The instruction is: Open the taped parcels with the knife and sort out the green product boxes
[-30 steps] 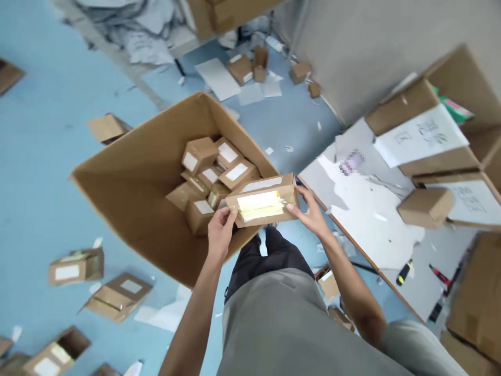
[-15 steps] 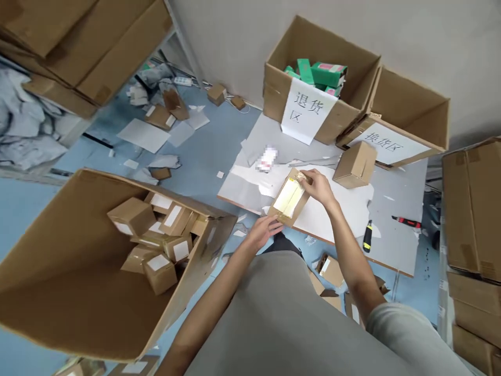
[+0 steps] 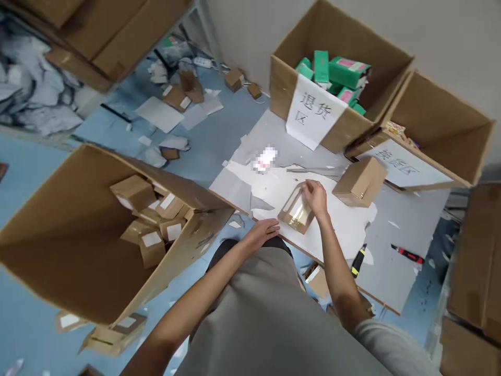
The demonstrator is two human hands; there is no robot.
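Note:
A small taped cardboard box point(image 3: 299, 222) with a shiny, pale label lies on the white sheet point(image 3: 266, 183) covering part of the table. The fingers of my right hand point(image 3: 316, 198) are bent around its far right corner. My left hand point(image 3: 264, 231) is at the table's front edge, just left of the box and apart from it, its fingers stretched out and empty. Behind my right hand stands another closed cardboard box point(image 3: 360, 183). A yellow-and-black utility knife point(image 3: 358, 261) rests on the table right of my right forearm, with a red-and-black one point(image 3: 407, 254) farther right.
At the table's back stand two large open cartons with paper signs: one point(image 3: 282, 94) holding green packages, the other point(image 3: 465, 151) colourful packets. A big carton point(image 3: 195, 250) with several small boxes is at my left. Stacked cartons point(image 3: 473, 261) flank the right; scraps litter the floor.
My left hand has come off the small box and now sits beside it. My right hand stays at the box's far corner. The whole view has shifted slightly.

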